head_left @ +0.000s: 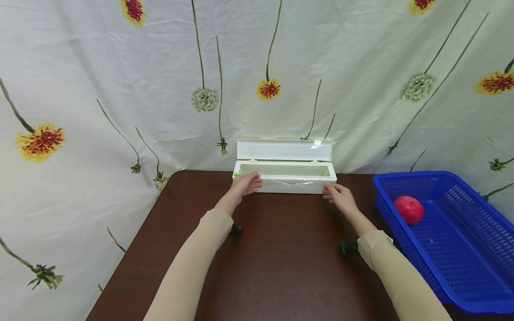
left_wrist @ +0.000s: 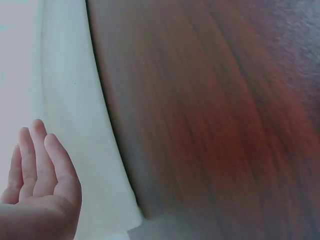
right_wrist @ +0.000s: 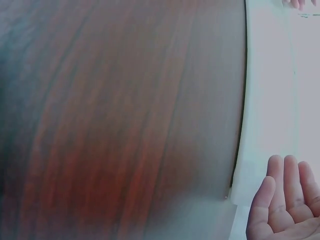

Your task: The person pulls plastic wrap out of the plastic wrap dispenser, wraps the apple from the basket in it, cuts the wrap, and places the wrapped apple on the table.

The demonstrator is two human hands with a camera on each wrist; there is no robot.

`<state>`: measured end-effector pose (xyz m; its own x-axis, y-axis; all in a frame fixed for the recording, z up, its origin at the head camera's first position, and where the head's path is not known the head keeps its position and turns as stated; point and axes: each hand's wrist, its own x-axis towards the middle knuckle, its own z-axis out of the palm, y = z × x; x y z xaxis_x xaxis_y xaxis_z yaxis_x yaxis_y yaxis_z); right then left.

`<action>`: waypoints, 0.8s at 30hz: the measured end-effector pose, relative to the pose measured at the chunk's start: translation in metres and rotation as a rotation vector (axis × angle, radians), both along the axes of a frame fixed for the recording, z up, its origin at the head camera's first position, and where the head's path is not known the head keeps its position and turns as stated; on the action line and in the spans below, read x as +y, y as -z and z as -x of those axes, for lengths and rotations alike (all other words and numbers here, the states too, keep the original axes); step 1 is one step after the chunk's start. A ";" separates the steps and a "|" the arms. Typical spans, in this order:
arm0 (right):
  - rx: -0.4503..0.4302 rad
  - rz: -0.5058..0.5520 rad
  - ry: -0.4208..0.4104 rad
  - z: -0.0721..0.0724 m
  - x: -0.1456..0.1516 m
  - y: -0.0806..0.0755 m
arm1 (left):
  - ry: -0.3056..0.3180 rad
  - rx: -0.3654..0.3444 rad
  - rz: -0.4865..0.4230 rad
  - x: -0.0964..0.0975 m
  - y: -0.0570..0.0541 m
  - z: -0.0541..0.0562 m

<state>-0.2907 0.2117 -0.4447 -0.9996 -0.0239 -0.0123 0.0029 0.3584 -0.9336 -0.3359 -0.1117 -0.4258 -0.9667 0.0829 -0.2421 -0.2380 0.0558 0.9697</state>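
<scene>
A long white box (head_left: 287, 185) stands at the far edge of the table, its hinged lid (head_left: 284, 150) raised against the curtain. Glossy, wrinkled clear film (head_left: 295, 182) shows along the upper front wall. At the box's left front corner is my left hand (head_left: 246, 183), fingers straight; a small bright green bit (head_left: 238, 173) shows beside it. My right hand (head_left: 338, 196) is at the right front corner, its fingers extended in the right wrist view. Neither hand visibly grips anything. Whether the fingertips touch the film cannot be told.
To the right, a blue plastic basket (head_left: 443, 292) holds a round red fruit-like object (head_left: 408, 210). A flower-printed curtain (head_left: 168, 67) hangs behind the dark brown table (head_left: 281, 258) and along its left side.
</scene>
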 end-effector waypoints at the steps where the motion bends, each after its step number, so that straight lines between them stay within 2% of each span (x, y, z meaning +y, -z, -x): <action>1: -0.001 0.002 0.005 0.001 0.000 0.000 | -0.005 -0.001 0.003 0.001 -0.001 0.001; 10: -0.017 0.049 0.055 0.007 -0.003 0.000 | -0.086 -0.032 -0.005 0.010 -0.003 0.005; 16: 0.006 0.057 0.102 0.009 -0.005 0.000 | -0.137 -0.030 -0.020 0.013 -0.004 0.005; 24: 0.005 0.103 0.131 0.007 -0.004 0.005 | -0.122 -0.008 -0.028 0.010 0.001 0.003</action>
<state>-0.2980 0.2073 -0.4499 -0.9943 0.1056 -0.0120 0.0390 0.2573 -0.9655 -0.3392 -0.1013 -0.4266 -0.9681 -0.0282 -0.2490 -0.2490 -0.0016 0.9685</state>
